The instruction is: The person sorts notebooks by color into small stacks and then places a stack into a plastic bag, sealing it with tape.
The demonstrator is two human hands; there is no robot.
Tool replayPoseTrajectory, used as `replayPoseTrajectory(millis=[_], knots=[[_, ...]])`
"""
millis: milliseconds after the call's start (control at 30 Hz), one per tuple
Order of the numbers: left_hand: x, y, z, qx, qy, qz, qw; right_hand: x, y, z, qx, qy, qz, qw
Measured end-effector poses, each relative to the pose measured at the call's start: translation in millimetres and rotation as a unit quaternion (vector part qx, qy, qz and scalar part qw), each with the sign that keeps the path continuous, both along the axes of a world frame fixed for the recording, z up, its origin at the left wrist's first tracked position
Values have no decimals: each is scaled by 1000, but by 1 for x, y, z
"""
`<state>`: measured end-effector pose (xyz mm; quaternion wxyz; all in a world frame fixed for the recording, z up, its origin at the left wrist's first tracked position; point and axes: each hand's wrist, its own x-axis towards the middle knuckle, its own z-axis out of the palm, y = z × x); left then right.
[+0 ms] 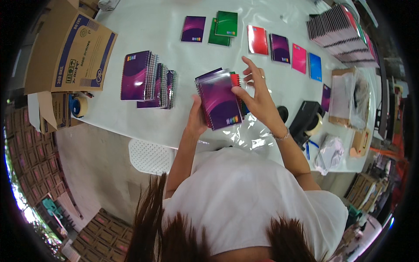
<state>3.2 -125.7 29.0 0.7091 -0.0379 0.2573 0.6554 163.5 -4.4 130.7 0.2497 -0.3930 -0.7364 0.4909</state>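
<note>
My left hand [197, 117] is closed around the left edge of a stack of spiral notebooks [220, 102], held tilted above the table. A purple cover lies on top, and red and green edges show beneath it. At the stack's right side, my right hand [260, 96] has its fingers spread, the thumb at the top notebook's edge. Whether that thumb presses on the cover I cannot tell. To the left stand piles of purple spiral notebooks [135, 78]. Farther off lie a purple notebook [193, 29] and two green notebooks [226, 24].
A row holds a red notebook [257, 40], a purple, a pink and a blue one. Tall notebook stacks [342, 35] fill the far right. A black tape dispenser [305, 120] stands near my right arm. At left are an open carton [74, 52] and a tape roll [79, 106].
</note>
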Motion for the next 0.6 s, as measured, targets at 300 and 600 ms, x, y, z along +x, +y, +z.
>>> replayPoseTrajectory(millis=[300, 600], knots=[[27, -17, 21, -96, 126, -226, 961, 103, -78, -88, 337, -143, 215, 905], [13, -31, 8, -42, 443, -298, 844, 101, -102, -107, -17, 137, -67, 988]])
